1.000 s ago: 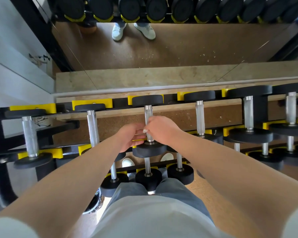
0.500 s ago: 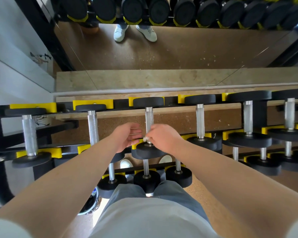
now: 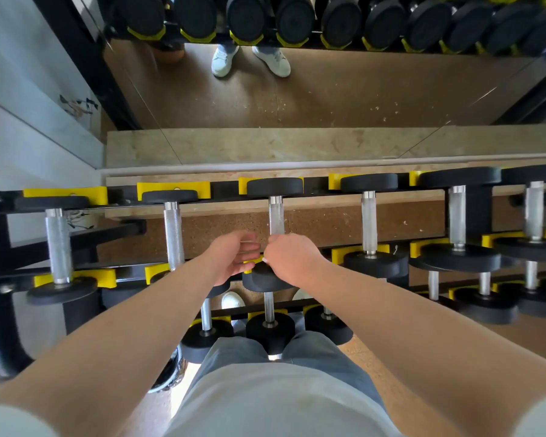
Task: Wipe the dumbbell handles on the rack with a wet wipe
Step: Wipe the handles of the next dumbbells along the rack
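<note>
The middle dumbbell on the top tier has a knurled steel handle (image 3: pixel 276 216) between black round heads. My right hand (image 3: pixel 292 258) is curled round the near end of that handle, just above the near head (image 3: pixel 262 280). A sliver of white wet wipe (image 3: pixel 264 259) shows at its fingertips; the rest of the wipe is hidden. My left hand (image 3: pixel 234 257) lies right beside it, fingers relaxed and pointing at the right hand, holding nothing that I can see. The black rack with yellow cradles (image 3: pixel 174 189) runs left to right.
More dumbbells sit on the same tier, with handles to the left (image 3: pixel 173 234) (image 3: pixel 58 247) and to the right (image 3: pixel 368 222) (image 3: pixel 457 216). A lower tier of small dumbbells (image 3: pixel 269 332) is by my legs. Behind the rack are a wooden ledge (image 3: pixel 265 146) and a floor mirror (image 3: pixel 328 99).
My right hand has slid a little toward me along the handle, baring more steel. The left hand's fingers have loosened beside it.
</note>
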